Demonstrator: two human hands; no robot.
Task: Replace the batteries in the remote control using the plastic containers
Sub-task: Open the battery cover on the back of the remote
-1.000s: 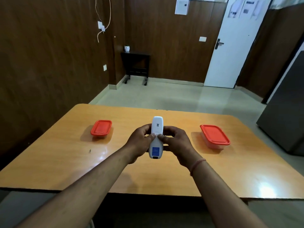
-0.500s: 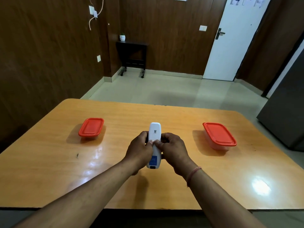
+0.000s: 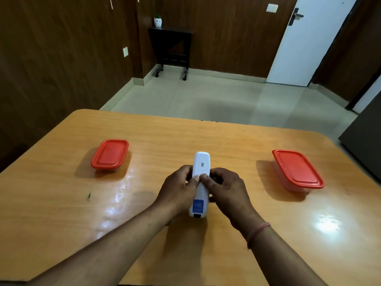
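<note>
A white remote control (image 3: 201, 168) is held back side up over the middle of the wooden table (image 3: 61, 213), with a blue label near its near end. My left hand (image 3: 178, 189) grips its left side and my right hand (image 3: 226, 189) grips its right side. Both thumbs meet on the back cover around its middle. A small plastic container with a red lid (image 3: 110, 154) sits shut at the left. A larger one with a red lid (image 3: 296, 169) sits shut at the right. No batteries show.
A small dark mark (image 3: 89, 196) lies on the table's left part. Beyond the table's far edge is tiled floor, a small dark side table (image 3: 171, 46) by the wall and a white door (image 3: 296, 42). A dark cabinet (image 3: 362, 137) stands at the right.
The view has tilted down and the table looks closer. Both hands stay on the remote, thumbs still pressed together on its back; the cover looks shut throughout.
</note>
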